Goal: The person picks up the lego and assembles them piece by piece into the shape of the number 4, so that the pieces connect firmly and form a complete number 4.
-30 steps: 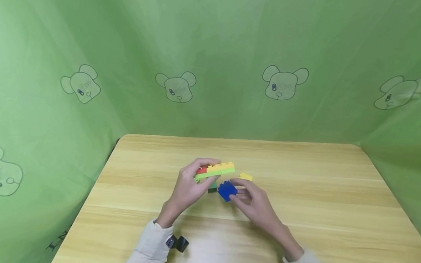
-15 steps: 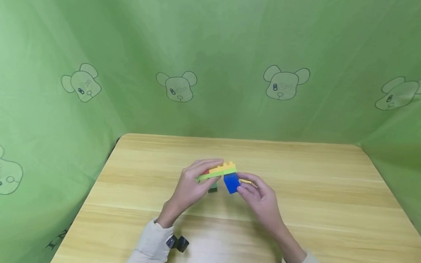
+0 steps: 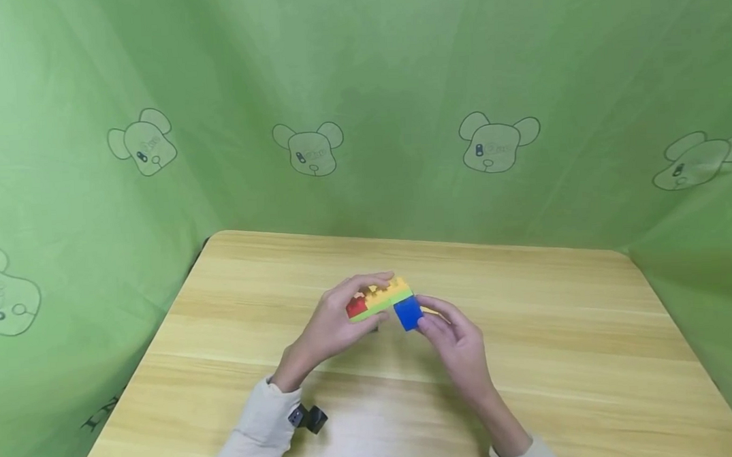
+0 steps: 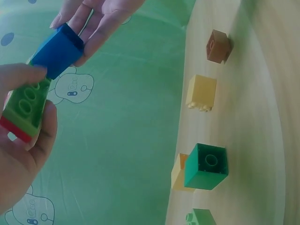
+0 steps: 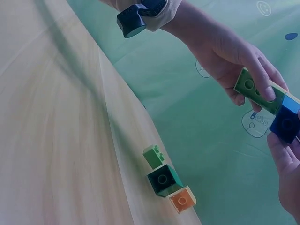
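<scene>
My left hand (image 3: 327, 322) pinches a toy-brick build between thumb and fingers: a light green layer (image 3: 369, 311) underneath, with a red brick (image 3: 356, 306) and yellow bricks (image 3: 399, 286) on top. Its studs face up and its right end is raised. Thumb and fingertips of my right hand (image 3: 460, 347) grip a blue brick (image 3: 408, 313) right against the underside of that end. From below, in the left wrist view, the blue brick (image 4: 58, 50) meets the light green layer (image 4: 29, 105), whose hollow tubes show beside my left thumb. Both hands are above the table.
On the wooden table (image 3: 561, 343) lie a brown brick (image 4: 217, 47), a yellow brick (image 4: 201, 91), a dark green brick (image 4: 206, 166) with another yellow one (image 4: 180, 174) beside it, and a light green brick (image 4: 202, 217). Green curtain (image 3: 395, 186) surrounds the table's far side and flanks.
My right hand has raised the blue brick and turned it, bringing it up under the build's right end. The build in my left hand has tilted, showing more of its studded top.
</scene>
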Available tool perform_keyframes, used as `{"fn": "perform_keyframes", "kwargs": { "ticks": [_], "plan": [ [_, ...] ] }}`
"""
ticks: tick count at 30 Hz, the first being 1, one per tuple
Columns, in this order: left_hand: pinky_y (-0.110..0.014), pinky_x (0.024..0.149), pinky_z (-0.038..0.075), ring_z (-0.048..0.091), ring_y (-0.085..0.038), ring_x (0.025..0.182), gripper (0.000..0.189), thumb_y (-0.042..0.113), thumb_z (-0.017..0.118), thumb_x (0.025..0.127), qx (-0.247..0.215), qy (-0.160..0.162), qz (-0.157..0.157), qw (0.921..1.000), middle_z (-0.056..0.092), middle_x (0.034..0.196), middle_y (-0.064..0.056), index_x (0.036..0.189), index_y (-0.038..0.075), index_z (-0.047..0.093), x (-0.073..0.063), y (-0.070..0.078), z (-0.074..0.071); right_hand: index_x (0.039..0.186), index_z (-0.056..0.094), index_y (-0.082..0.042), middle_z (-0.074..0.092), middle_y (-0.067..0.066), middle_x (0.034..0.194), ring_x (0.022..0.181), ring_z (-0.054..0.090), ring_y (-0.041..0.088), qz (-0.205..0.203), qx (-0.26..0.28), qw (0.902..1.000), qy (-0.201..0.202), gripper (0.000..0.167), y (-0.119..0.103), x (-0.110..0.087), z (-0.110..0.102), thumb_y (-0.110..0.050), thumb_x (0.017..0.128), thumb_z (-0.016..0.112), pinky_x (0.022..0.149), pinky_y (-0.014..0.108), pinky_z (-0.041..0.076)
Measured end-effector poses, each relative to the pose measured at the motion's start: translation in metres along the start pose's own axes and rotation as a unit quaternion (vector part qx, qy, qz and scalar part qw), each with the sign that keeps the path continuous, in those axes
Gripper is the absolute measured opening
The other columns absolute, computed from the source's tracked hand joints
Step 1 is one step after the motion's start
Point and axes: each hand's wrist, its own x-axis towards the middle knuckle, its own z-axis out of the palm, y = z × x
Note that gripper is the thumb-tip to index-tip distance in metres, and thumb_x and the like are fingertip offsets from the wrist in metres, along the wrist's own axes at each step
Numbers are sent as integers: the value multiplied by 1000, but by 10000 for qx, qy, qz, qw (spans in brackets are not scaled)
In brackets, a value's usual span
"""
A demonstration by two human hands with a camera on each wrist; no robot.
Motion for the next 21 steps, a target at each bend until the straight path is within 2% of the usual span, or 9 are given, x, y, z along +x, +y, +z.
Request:
{"fn": "perform_keyframes", "kwargs": {
  "ticks": [4, 10, 16, 21],
  "plan": [
    [-27, 73, 63, 69, -20, 108, 54, 4, 86, 85, -1, -74, -36, 10000, 65, 141, -7, 133, 9, 65, 0, 3, -2, 136, 57, 11, 66, 15, 133, 116, 70, 19, 20, -10, 10000, -42, 32, -2, 1, 0, 3, 105, 57, 95, 37, 59],
    [-28, 78, 64, 67, -22, 116, 52, 6, 87, 84, 30, -82, 41, 10000, 66, 139, -7, 133, 9, 69, 0, 7, -5, 134, 59, 11, 67, 16, 131, 112, 72, 21, 24, -61, 10000, 9, 30, -5, 1, 0, 1, 105, 57, 94, 39, 59],
    [-28, 67, 64, 69, -19, 104, 45, 7, 85, 87, -43, -28, -104, 9999, 69, 135, -6, 130, 9, 72, 0, 11, -5, 130, 61, 13, 71, 13, 127, 108, 73, 21, -99, 7, 9999, 41, 29, -6, 0, 2, 5, 103, 59, 90, 40, 60],
    [-27, 60, 62, 67, -18, 95, 41, 8, 84, 88, 9, 52, -36, 10000, 72, 129, -7, 127, 8, 74, 2, 11, -4, 126, 62, 16, 73, 11, 123, 107, 74, 21, -296, 253, 9991, 177, 27, -6, -1, 4, 14, 99, 58, 88, 41, 61]
  ]
}}
